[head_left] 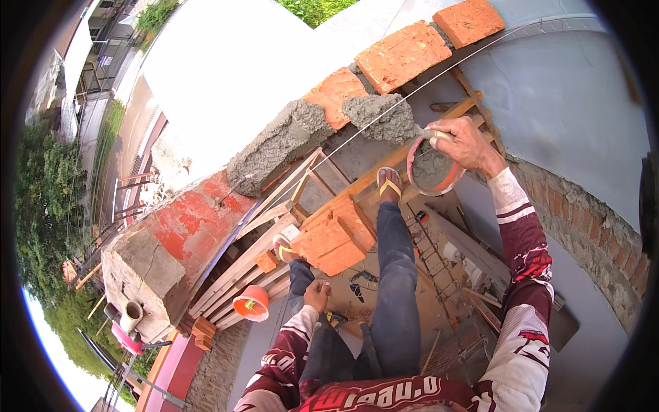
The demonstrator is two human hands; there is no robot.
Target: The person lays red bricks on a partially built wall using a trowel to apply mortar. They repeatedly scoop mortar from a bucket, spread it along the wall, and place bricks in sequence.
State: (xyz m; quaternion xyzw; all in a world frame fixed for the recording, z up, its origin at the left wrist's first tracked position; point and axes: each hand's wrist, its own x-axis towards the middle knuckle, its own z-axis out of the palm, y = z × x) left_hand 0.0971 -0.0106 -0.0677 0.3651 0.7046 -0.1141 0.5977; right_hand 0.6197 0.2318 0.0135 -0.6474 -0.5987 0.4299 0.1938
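Observation:
My right hand (461,144) is closed around the handle of a trowel (438,134). A thick heap of wet grey mortar (381,117) covers its blade, close beside the brick row. Just below that hand is a round bucket (434,172) with a reddish rim and grey mortar inside. My left hand (317,295) hangs low by my left leg, fingers curled, with nothing visible in it. Orange bricks (401,56) run along the wall top, and a bed of mortar (278,147) continues to their left. A taut string line (371,125) crosses in front of them.
My sandalled feet stand on timber scaffolding (384,168) high above a floor. Stacked bricks (334,237) sit between my feet. An orange pot (251,303) is lower left. A ladder-like steel frame (439,275) stands below. A red-stained concrete ledge (199,216) lies left.

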